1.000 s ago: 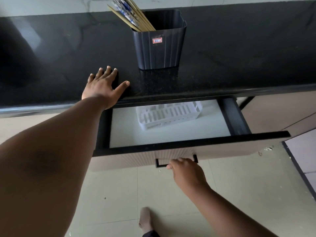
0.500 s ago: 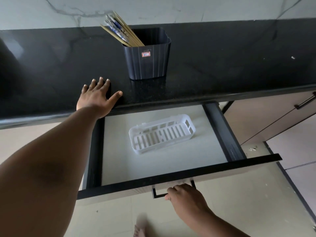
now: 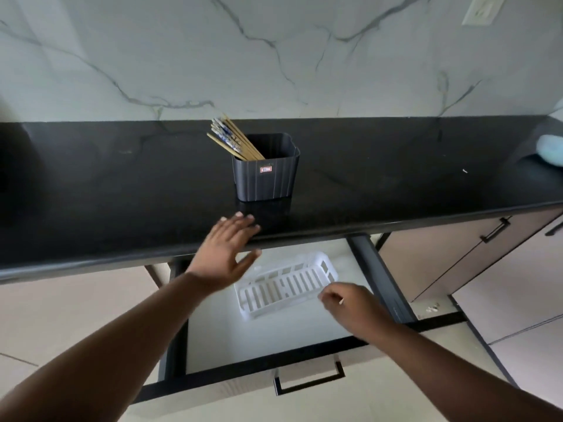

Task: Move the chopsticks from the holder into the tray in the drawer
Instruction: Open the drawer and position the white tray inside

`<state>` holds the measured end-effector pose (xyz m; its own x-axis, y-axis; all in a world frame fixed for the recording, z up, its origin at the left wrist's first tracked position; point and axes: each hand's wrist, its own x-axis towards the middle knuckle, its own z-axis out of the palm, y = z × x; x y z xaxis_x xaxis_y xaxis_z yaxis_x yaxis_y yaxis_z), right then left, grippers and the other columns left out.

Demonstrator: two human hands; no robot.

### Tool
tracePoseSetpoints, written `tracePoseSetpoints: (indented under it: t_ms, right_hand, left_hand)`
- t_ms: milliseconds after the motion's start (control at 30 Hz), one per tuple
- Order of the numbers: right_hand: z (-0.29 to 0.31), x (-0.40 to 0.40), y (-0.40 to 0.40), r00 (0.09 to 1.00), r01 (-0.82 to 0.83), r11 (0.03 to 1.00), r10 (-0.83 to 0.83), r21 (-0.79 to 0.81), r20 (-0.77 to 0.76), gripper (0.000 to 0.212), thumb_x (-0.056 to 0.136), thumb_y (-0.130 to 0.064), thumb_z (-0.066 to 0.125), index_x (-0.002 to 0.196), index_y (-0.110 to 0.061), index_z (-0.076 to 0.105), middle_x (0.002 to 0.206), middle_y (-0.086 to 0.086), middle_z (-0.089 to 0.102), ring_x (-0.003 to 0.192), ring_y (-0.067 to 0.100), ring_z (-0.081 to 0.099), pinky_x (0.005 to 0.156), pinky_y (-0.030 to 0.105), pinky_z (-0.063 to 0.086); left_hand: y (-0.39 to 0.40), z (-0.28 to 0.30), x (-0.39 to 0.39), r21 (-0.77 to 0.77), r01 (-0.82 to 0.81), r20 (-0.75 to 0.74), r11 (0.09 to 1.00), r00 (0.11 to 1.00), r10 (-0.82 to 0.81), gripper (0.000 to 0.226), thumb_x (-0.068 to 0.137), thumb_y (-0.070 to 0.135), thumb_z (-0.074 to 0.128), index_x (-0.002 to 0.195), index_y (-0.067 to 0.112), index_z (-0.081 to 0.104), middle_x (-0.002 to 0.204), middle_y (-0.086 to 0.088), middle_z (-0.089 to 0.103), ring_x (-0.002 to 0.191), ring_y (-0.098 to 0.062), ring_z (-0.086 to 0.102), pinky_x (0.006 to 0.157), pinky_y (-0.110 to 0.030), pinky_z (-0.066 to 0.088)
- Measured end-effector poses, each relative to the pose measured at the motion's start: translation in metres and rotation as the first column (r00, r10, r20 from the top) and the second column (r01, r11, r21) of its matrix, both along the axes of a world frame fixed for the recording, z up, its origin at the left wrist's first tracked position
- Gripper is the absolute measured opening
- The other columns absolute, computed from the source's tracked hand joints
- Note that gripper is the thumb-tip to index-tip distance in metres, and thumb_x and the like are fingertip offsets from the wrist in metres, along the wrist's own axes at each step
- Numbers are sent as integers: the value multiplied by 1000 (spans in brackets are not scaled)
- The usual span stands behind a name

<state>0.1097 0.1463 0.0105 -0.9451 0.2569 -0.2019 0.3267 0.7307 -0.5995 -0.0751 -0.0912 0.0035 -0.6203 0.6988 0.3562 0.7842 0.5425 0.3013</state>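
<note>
**Drawer's open, chopsticks not touched yet**

Starting closest to us: the drawer [image 3: 213,339] is pulled right out, its handle [image 3: 309,380] nearest of all. Our right hand [image 3: 350,306] hovers over the drawer just right of the white slotted tray [image 3: 286,284], fingers loosely curled and holding nothing we can make out. Our left hand [image 3: 227,249] is further forward, fingers spread and relaxed, fingertips over the front edge of the black countertop [image 3: 122,184], also empty.

The chopsticks [image 3: 233,141] sit beyond and slightly right of the left hand, bunched in the dark holder [image 3: 265,175], their long axis leaning up and to the left. We reckon the left hand is nearer, so it's the obvious one to reach with. Nothing stands between it and the holder. Far off to the right there's a pale blue thing [image 3: 550,147], well clear.
</note>
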Motion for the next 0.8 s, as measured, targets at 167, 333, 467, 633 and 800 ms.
tracePoseSetpoints:
  t_ms: [167,333,467,633,800]
  right_hand:
    - [-30,-51,55,981,140,990,-143,31,130,18,93,-24,53,80,-21,66,86,1,69,81,22,64,75,38,54]
    - [-56,-99,76,958,169,985,-173,36,227,33,90,-32,58,119,-18,60,118,7,65,103,28,61,86,34,50]
    - [-69,-117,77,917,339,920,-277,-195,289,64,90,-46,55,146,-22,35,148,5,45,126,29,49,91,32,41]
    - [-74,-118,82,882,388,835,-214,-391,419,64,92,-56,48,147,-26,34,147,2,43,122,27,49,104,45,43]
    - [-73,-94,84,882,350,858,-167,-375,441,57,92,-59,45,135,-22,50,120,5,59,103,26,59,96,46,50]
  left_hand:
    - [5,-33,38,-28,-108,299,994,948,112,40,94,48,47,129,29,54,143,4,47,127,-15,45,103,-32,37]
    - [7,-65,42,-42,-667,913,744,276,299,61,94,49,50,146,22,33,155,-8,31,134,-25,39,107,-39,34]
    - [13,-73,38,-91,-804,996,587,-68,61,77,88,67,40,148,20,26,158,-8,24,141,-30,29,108,-43,31]
    - [29,-80,41,-105,-819,988,564,-152,-36,84,88,72,29,151,18,20,159,-11,19,143,-34,24,116,-46,22]
    - [33,-79,53,-137,-775,978,617,-206,-42,86,87,74,20,152,17,17,160,-10,16,145,-32,20,117,-45,16]
